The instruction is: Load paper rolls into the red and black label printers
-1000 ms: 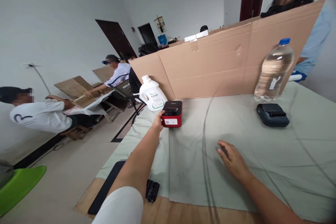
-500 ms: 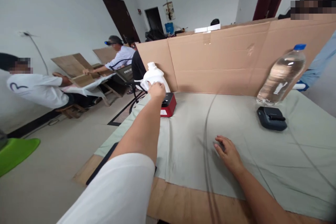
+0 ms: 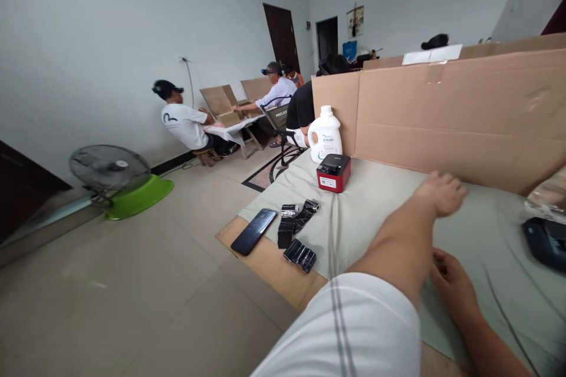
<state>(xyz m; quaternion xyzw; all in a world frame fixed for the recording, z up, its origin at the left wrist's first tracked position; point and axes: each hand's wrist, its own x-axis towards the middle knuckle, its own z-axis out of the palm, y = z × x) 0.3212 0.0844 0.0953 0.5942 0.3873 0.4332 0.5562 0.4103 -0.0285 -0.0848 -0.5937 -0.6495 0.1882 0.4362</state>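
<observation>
My left hand (image 3: 441,193) is over the cloth in front of the cardboard panel. Its fingers bend down and away, slightly blurred, with the tips and palm hidden. Nearer to me, my right hand (image 3: 455,283) rests low over the cloth. Its fingers are loosely curved and apart, partly behind my left forearm, and nothing shows in them. A white jug with a handle (image 3: 327,136) stands upright at the panel's left end. Before it sits a red and black box-shaped device (image 3: 335,174). Several black-wrapped rolls (image 3: 300,255) lie near the table's left edge.
A phone (image 3: 254,231) lies at the table corner. The cardboard panel (image 3: 442,106) borders the back. To the right are a dark device (image 3: 546,241) and part of a clear bottle (image 3: 550,194). A fan (image 3: 110,168) and seated people (image 3: 186,121) are off to the left.
The view has turned left, bringing the phone, rolls and fan into sight. My left hand has left the white jug and moved right across the table. The jug still stands behind the red device.
</observation>
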